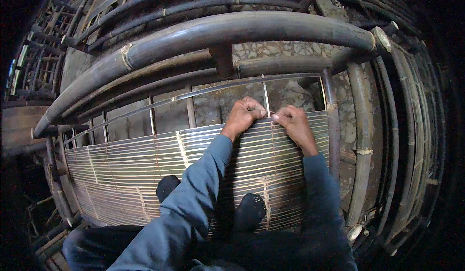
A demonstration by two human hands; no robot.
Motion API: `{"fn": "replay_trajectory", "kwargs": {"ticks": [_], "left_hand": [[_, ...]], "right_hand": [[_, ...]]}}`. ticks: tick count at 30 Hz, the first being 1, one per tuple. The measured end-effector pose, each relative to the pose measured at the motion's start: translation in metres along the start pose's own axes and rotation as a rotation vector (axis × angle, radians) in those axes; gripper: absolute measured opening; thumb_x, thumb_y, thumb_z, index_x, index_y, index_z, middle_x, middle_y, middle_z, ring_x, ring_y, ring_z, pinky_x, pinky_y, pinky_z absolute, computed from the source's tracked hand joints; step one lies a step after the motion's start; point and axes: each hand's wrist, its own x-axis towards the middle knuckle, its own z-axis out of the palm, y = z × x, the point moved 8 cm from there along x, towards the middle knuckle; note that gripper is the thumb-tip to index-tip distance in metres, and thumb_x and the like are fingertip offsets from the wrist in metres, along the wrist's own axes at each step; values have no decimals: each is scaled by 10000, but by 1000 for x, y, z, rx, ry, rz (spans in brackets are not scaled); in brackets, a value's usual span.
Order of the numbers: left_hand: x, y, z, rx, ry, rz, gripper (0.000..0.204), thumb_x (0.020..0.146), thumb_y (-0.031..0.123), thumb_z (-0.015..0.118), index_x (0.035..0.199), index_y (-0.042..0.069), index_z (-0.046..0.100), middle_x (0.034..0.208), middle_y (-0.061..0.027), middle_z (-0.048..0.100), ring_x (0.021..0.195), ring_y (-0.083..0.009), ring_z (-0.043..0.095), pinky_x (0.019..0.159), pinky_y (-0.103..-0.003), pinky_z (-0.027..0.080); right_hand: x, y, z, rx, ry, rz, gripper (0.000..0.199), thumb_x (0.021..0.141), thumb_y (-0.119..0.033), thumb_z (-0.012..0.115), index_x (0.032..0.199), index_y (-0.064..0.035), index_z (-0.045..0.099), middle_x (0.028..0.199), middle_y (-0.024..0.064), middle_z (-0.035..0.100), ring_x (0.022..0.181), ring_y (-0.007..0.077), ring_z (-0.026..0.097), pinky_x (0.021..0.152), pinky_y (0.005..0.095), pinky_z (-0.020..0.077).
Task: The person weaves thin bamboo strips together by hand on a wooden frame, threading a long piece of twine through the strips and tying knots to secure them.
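Where hands (269,118) meet, slat panel (126,174) top edge directly beneath.

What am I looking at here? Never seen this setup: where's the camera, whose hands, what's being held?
There is no machine here. A person wears a wide fisheye camera on the head, and it looks down at their own two bare hands. The lens bends straight edges, so the poles look curved.

The blue sleeves coming up from the lower edge are the person's forearms. The left hand and the right hand meet at the top edge of a panel of thin slats laid side by side across a bamboo frame. Both hands are closed, pinching where a thin upright rod crosses that edge; a fine strand seems to run between them, but it is too small to be sure.

The two dark shapes on the slats are the person's feet in dark socks. Patterned floor shows through the frame's gaps.
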Motion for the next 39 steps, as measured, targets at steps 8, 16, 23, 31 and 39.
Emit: {"fn": "replay_trajectory", "kwargs": {"ticks": [8, 16, 23, 31, 39], "left_hand": [[-1, -20, 7, 18, -109, -209, 91, 898, 79, 740, 951, 17, 779, 915, -48, 760, 853, -130, 671, 815, -312, 535], [1, -16, 6, 54, -48, -186, 180, 866, 121, 728, 1016, 34, 778, 923, -111, 769, 849, -193, 699, 809, -347, 545], [-21, 57, -6, 741, 381, 300, 637, 854, 161, 700, 1458, 78, 513, 1488, -194, 490, 1406, -405, 409, 1145, -533, 326], [-10, 46, -8, 1097, 318, 189, 639, 995, 320, 592, 1523, 10, 409, 1514, -210, 463, 1413, -407, 401, 1192, -576, 264], [-58, 46, 18, 842, 163, 150, 307, 959, 264, 669, 1077, -19, 672, 1069, -205, 655, 1103, -391, 599, 1026, -529, 413]], "right_hand": [[-149, -4, -123, 1563, 635, -10, 147, 973, -151, 573, 965, -13, 625, 1154, 208, 648, 1288, 369, 535, 1269, 619, 215], [-229, -47, -179, 793, 740, 205, 316, 1081, -279, 585, 873, -44, 546, 714, -3, 435, 607, 103, 413, 775, 389, 529], [-263, -68, -164, 685, 623, 368, 301, 1057, -254, 633, 896, -4, 587, 651, 9, 475, 551, 94, 408, 650, 337, 528], [-232, -68, -165, 656, 586, 315, 271, 1067, -237, 608, 929, -4, 598, 703, 23, 508, 586, 101, 442, 667, 343, 528], [-216, -63, -170, 707, 666, 306, 238, 1063, -208, 604, 955, 1, 632, 716, 19, 518, 575, 81, 430, 596, 308, 500]]}}
